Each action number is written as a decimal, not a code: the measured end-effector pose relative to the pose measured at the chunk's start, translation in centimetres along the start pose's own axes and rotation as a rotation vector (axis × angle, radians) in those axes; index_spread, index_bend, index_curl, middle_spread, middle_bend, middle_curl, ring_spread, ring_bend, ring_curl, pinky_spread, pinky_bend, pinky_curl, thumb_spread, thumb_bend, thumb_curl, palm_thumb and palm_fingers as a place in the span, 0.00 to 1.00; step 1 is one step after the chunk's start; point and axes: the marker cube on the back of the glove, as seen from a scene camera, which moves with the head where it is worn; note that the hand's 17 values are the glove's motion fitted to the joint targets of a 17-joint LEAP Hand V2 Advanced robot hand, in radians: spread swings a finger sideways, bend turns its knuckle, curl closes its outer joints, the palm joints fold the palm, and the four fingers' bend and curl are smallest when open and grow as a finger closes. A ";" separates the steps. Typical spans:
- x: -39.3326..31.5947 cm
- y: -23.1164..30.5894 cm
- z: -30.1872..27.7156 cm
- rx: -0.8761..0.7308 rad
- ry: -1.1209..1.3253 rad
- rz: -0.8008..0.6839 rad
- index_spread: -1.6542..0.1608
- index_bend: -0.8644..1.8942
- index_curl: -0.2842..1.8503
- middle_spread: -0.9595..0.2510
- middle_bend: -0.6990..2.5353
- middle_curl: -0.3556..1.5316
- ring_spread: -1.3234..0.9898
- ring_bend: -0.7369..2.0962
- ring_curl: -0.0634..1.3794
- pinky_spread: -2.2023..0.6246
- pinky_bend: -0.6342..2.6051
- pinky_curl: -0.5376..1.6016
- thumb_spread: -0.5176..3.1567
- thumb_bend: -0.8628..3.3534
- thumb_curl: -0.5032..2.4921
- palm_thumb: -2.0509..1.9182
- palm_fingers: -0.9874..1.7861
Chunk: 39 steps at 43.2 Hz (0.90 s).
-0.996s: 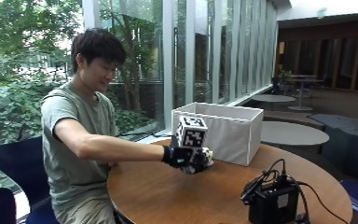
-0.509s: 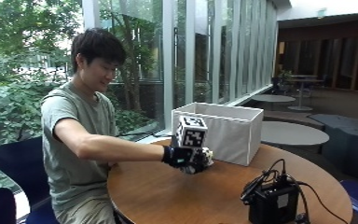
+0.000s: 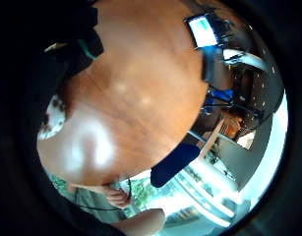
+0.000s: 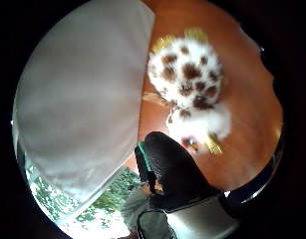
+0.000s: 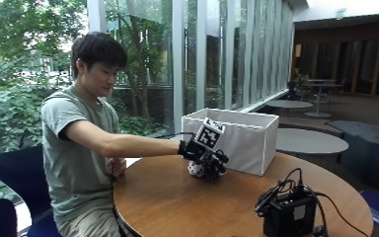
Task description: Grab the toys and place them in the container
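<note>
The gloved right hand (image 5: pixel 206 157) is curling its grip around the white brown-spotted plush toy (image 4: pixel 190 84), just beside the white fabric container (image 5: pixel 242 140) on the round wooden table (image 5: pixel 176 202).

Count your bare hand (image 3: pixel 118 195), resting at the edge of the round brown wooden table (image 3: pixel 140 93), as 6 o'clock. A black box with a lit screen (image 3: pixel 204 29) and wires sits at about 1 o'clock. A bit of the white spotted toy (image 3: pixel 52 118) peeks in at 9 o'clock. A blue chair (image 3: pixel 174 163) stands just past the edge at 5 o'clock.
</note>
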 end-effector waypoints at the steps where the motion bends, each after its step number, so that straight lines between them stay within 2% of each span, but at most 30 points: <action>1: -0.7 -0.2 1.2 -0.014 -0.009 -0.012 0.82 0.30 0.21 0.83 0.28 0.39 0.55 0.56 0.40 0.76 0.55 0.45 0.46 0.19 0.27 0.50 0.32; 5: -3.4 -0.4 4.1 -0.056 -0.099 -0.097 0.83 0.28 0.18 0.84 0.31 0.40 0.53 0.64 0.44 0.74 0.56 0.45 0.46 0.19 0.27 0.50 0.37; 6: -3.7 -0.4 4.3 -0.055 -0.119 -0.105 0.83 0.30 0.18 0.84 0.30 0.40 0.53 0.62 0.41 0.75 0.56 0.45 0.46 0.19 0.27 0.50 0.33; 7: -4.0 -0.4 4.6 -0.049 -0.130 -0.104 0.84 0.25 0.16 0.83 0.35 0.43 0.51 0.69 0.46 0.72 0.58 0.46 0.47 0.20 0.27 0.51 0.45; 9: -4.8 -0.5 5.0 -0.017 -0.119 -0.077 0.85 0.24 0.13 0.82 0.41 0.45 0.50 0.69 0.42 0.70 0.59 0.44 0.48 0.21 0.27 0.53 0.52; 11: -5.6 -0.5 5.3 0.029 -0.072 -0.043 0.86 0.25 0.12 0.80 0.45 0.47 0.49 0.72 0.43 0.69 0.60 0.44 0.49 0.22 0.28 0.55 0.54; 13: -6.2 -0.6 5.3 0.068 -0.023 -0.016 0.86 0.30 0.12 0.77 0.49 0.49 0.48 0.75 0.44 0.68 0.58 0.43 0.51 0.24 0.29 0.58 0.62; 18: -5.6 -0.9 5.1 0.099 0.133 -0.039 0.86 0.33 0.13 0.71 0.53 0.52 0.45 0.79 0.46 0.66 0.56 0.43 0.49 0.27 0.32 0.65 0.64; 22: -6.3 -1.7 5.1 0.103 -0.004 0.028 0.85 0.35 0.13 0.68 0.55 0.54 0.45 0.78 0.46 0.65 0.54 0.43 0.46 0.28 0.35 0.68 0.66; 29: -5.0 -2.4 4.7 0.045 -0.214 -0.001 0.81 0.41 0.13 0.64 0.55 0.55 0.44 0.73 0.43 0.65 0.51 0.42 0.42 0.28 0.38 0.70 0.70; 39: -1.4 -2.0 0.2 0.049 -0.254 0.030 0.77 0.45 0.13 0.62 0.52 0.55 0.43 0.70 0.41 0.65 0.50 0.42 0.37 0.27 0.41 0.69 0.72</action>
